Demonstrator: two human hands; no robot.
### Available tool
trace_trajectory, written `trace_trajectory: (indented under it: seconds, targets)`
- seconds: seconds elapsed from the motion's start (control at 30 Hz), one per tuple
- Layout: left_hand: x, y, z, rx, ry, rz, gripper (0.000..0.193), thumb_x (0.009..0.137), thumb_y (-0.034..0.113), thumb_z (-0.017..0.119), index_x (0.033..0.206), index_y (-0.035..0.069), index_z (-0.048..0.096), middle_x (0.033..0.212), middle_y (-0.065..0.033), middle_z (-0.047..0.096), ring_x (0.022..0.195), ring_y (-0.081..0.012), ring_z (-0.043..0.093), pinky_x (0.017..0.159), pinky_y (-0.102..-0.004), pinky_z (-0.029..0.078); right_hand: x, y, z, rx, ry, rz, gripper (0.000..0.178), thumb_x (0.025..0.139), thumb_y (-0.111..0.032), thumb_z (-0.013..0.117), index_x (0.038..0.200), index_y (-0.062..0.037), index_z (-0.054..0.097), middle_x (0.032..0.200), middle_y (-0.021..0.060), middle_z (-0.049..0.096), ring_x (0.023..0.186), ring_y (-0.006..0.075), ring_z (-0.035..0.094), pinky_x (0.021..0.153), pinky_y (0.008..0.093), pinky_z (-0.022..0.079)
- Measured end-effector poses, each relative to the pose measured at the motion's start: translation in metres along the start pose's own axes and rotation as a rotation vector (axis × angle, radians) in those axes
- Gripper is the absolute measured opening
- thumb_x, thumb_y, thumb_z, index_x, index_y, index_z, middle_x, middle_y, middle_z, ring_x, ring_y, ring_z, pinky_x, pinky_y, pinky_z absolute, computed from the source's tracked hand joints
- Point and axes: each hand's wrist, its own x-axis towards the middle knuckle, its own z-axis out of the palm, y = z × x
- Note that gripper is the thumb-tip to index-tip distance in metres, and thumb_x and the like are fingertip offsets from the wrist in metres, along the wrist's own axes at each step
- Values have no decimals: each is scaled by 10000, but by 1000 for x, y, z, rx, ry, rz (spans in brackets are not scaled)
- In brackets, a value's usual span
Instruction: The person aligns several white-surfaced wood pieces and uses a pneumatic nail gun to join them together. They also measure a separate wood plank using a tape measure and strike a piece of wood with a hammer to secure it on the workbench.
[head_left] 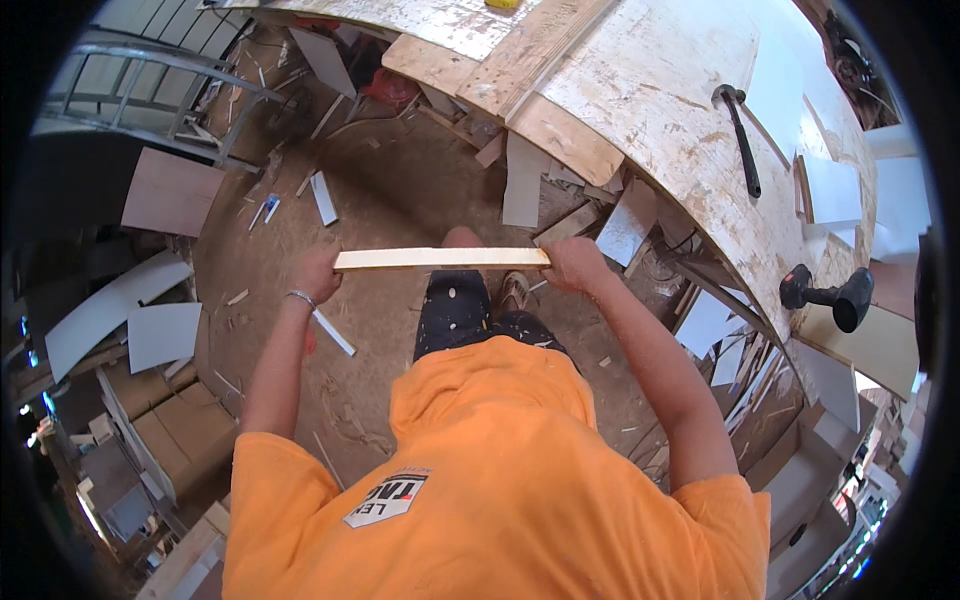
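Note:
A narrow, pale wooden strip (440, 258) spans the space in front of my body, held level above the floor and across my raised knee. My left hand (317, 273) is closed round its left end. Its right end is gripped by my right hand (575, 265), whose fingers are partly hidden behind the wood. The knee (462, 238) shows just beyond the strip's middle; whether it touches the wood I cannot tell.
A worn workbench (660, 130) curves along the far right, bearing a hammer (742, 140) and a cordless drill (828, 296). Offcuts and white panels (165, 336) litter the floor. A metal frame (150, 75) stands far left, with cardboard boxes (185, 440) at the left.

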Motion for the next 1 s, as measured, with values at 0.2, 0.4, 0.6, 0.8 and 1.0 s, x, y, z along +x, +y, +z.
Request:
trace_trajectory:
  seconds: [0.2,0.4,0.6,0.8,1.0]
  targets:
    - [-25,-22,-108,131,337,-54,214,778,106,721,989,92,693,966,-160,700,926,-400,666,797,-477,536,-10,-55,-164,-175,146,25,275,834,-321,721,1006,-111,681,852,140,736,809,360,725,728,482,576]
    - [-75,19,-74,-70,379,-202,291,722,120,791,1000,113,705,986,-142,703,993,-376,657,852,-460,524,-44,-39,-105,-220,360,-57,182,828,-212,713,918,-91,613,790,130,707,768,344,720,674,487,557]
    - [-39,6,19,-142,35,-195,286,759,124,785,1021,110,671,984,-160,703,983,-396,663,847,-490,521,10,-1,-8,-236,1,-27,164,850,-204,668,981,-105,655,844,164,730,816,349,742,693,505,585]
    - [-72,34,6,-76,-93,-14,237,814,187,772,982,94,632,924,-166,695,930,-387,668,802,-499,515,-60,-5,34,-37,-103,7,269,852,-305,701,999,-88,642,849,169,726,823,383,718,730,517,570]
    - [-30,67,1,24,-174,111,243,801,211,776,925,94,602,894,-152,703,894,-376,681,798,-501,521,-109,5,54,82,-74,235,308,847,-350,673,1031,-106,705,964,162,743,922,376,716,804,520,562]
